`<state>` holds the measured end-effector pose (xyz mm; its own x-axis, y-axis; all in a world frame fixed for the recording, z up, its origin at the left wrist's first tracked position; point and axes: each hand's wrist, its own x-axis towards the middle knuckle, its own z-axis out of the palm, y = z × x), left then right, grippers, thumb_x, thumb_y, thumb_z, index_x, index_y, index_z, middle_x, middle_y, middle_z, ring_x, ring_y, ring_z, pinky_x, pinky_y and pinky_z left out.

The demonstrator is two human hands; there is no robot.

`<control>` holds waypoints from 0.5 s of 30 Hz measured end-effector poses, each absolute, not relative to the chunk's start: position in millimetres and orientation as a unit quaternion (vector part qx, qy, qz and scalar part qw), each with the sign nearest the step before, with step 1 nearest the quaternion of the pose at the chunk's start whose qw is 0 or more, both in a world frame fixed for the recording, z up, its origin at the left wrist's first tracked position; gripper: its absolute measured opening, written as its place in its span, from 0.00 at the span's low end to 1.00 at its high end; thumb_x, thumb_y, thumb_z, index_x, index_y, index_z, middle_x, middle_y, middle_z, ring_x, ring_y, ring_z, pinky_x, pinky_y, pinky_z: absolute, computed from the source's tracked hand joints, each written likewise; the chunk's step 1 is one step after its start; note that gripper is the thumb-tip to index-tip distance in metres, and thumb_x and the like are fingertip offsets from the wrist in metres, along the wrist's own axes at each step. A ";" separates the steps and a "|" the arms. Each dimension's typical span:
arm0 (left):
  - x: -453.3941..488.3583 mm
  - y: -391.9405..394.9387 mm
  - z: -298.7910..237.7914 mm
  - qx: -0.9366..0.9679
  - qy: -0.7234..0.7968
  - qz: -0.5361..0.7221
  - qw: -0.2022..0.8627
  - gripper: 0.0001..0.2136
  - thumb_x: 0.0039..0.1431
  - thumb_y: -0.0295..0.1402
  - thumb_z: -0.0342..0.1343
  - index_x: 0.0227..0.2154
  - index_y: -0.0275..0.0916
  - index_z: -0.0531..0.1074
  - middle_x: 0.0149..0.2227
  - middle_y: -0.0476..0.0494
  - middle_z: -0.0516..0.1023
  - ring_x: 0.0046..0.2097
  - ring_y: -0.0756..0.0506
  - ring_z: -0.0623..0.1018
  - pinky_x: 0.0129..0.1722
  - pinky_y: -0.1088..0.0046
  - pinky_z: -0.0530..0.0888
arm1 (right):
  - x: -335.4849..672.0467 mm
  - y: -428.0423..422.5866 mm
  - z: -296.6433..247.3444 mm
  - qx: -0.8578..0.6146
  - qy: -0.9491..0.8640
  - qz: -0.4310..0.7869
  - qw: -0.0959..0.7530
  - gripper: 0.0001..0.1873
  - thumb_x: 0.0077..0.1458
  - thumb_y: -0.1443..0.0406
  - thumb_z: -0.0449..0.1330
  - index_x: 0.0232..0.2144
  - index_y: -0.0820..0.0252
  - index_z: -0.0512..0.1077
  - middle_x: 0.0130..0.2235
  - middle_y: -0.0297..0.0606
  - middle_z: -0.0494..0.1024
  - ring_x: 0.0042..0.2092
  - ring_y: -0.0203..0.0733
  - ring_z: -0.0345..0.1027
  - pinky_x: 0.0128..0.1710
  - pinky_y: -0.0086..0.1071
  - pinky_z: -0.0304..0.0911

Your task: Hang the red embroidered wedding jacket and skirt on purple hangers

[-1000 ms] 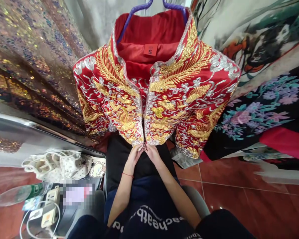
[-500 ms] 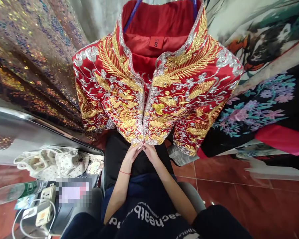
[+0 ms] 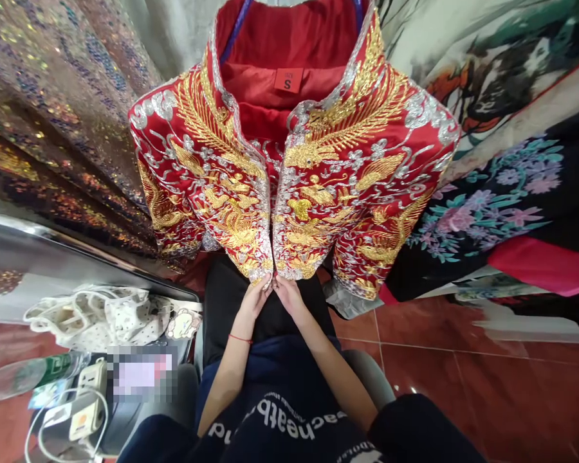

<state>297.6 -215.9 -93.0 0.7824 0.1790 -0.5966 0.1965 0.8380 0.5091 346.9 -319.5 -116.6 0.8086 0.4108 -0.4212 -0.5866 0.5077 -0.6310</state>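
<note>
A red jacket (image 3: 313, 186) with gold and silver embroidery hangs in front of me on a purple hanger (image 3: 236, 29). Its front edges meet near the bottom and part towards the collar. My left hand (image 3: 257, 297) pinches the lower hem beside the front opening, on the left. On the other side of the opening, my right hand (image 3: 288, 297) pinches the hem close to the left one. Both sets of fingertips nearly touch, and the hem partly hides them. Inside the neck a red size label (image 3: 288, 80) shows an S.
Sequined fabric (image 3: 67, 116) hangs at the left, and black flowered cloth (image 3: 492, 199) at the right. On a low surface at left lie a spotted white cloth (image 3: 96, 315), a plastic bottle (image 3: 33, 376) and a power strip (image 3: 89, 399) with white cables.
The jacket's collar and shoulders have shifted slightly left and up in view. Both hands stay at the hem with nearly the same pinch.
</note>
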 end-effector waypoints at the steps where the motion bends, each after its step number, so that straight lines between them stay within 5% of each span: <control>1: 297.8 -216.3 -93.1 0.284 0.330 -0.002 0.900 0.12 0.46 0.32 0.73 0.33 0.32 0.81 0.31 0.43 0.83 0.32 0.52 0.80 0.42 0.75 0.76 | 346.6 -319.1 -116.9 -0.403 0.106 0.288 0.862 0.11 0.38 0.62 0.74 0.24 0.57 0.76 0.29 0.31 0.80 0.32 0.34 0.71 0.35 0.30 0.66; 15: 298.9 -219.5 -88.0 0.272 0.327 0.016 0.905 0.14 0.44 0.32 0.74 0.33 0.32 0.80 0.29 0.46 0.81 0.30 0.54 0.78 0.37 0.79 0.75 | 346.0 -316.0 -115.7 -0.397 0.105 0.281 0.867 0.12 0.39 0.61 0.73 0.20 0.57 0.73 0.24 0.28 0.75 0.28 0.33 0.66 0.35 0.31 0.65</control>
<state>298.9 -219.5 -88.0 0.7856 0.2076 -0.5828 0.1482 0.8515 0.5030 346.0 -316.0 -115.7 0.8199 0.4047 -0.4051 -0.5711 0.5271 -0.6293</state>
